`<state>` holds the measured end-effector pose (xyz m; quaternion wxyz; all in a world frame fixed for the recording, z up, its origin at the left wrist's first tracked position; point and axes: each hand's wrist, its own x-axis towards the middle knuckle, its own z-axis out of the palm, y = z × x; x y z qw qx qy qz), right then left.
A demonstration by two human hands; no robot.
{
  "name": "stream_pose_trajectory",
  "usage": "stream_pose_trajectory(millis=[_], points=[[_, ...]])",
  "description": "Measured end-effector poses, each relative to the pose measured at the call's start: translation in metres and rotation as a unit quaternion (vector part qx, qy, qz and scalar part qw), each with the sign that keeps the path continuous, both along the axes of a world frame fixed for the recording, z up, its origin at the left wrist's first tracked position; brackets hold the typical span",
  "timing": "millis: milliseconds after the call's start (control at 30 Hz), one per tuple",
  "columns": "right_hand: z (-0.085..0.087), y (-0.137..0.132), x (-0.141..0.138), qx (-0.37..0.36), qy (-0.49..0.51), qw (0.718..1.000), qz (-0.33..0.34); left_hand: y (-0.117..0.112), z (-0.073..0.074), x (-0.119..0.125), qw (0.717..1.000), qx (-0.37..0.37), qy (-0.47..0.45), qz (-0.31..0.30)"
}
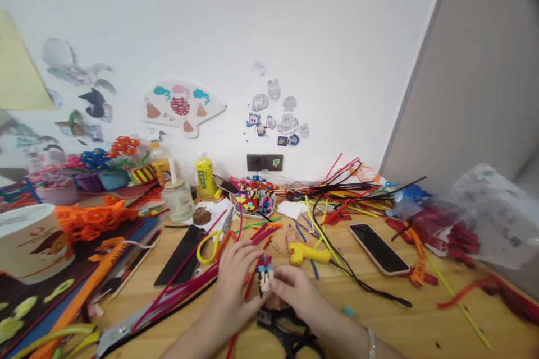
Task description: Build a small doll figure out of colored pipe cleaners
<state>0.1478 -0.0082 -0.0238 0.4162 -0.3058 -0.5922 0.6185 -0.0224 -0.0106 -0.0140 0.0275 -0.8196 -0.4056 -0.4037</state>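
Your wooden desk [438,322] spreads across the view, with a loose heap of multicoloured pipe cleaners [341,193] toward the back. A phone [379,249] lies to the right of your hands, and a yellow glue gun [307,255] sits just above them. Your left hand [229,286] and right hand [297,291] are drawn close together near the front edge of the desk, neither one spread. Your left fingers curl around one side of a small pipe-cleaner figure [264,279], and your right fingers pinch it from the other, so it stands upright between them, its blue-and-red top showing. Magenta pipe cleaners [181,280] run just beside your left hand, and black-handled scissors [286,334] lie directly beneath your hands. Yellow-handled scissors [210,247] lie farther up the desk. A silver bangle [371,342] circles your right wrist.
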Motion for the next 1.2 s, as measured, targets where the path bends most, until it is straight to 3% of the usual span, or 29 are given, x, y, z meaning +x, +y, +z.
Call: stream_pose_trajectory(millis=[167, 333, 600, 767, 967, 1067, 1200], points=[[-0.008, 0.003, -0.002, -0.033, 0.010, 0.999, -0.021, -0.005, 0.008, -0.001, 0.998, -0.039, 0.036, -0.037], [-0.008, 0.005, 0.001, 0.059, -0.086, 0.988, -0.114, -0.004, 0.009, -0.003, 0.998, -0.047, 0.035, -0.034], [0.004, -0.001, 0.003, 0.130, -0.218, 0.950, -0.180, 0.002, 0.006, -0.002, 0.999, 0.011, 0.044, -0.002], [0.003, -0.003, 0.004, 0.215, -0.303, 0.904, -0.212, 0.002, 0.007, -0.001, 0.994, 0.061, 0.075, 0.051], [0.004, -0.008, 0.005, 0.335, -0.339, 0.854, -0.211, 0.002, 0.006, -0.001, 0.986, 0.107, 0.098, 0.085], [0.005, -0.012, 0.005, 0.374, -0.342, 0.843, -0.178, 0.002, 0.007, 0.000, 0.983, 0.124, 0.100, 0.097], [0.006, -0.019, 0.003, 0.431, -0.338, 0.828, -0.124, 0.004, 0.006, -0.001, 0.985, 0.093, 0.096, 0.105]])
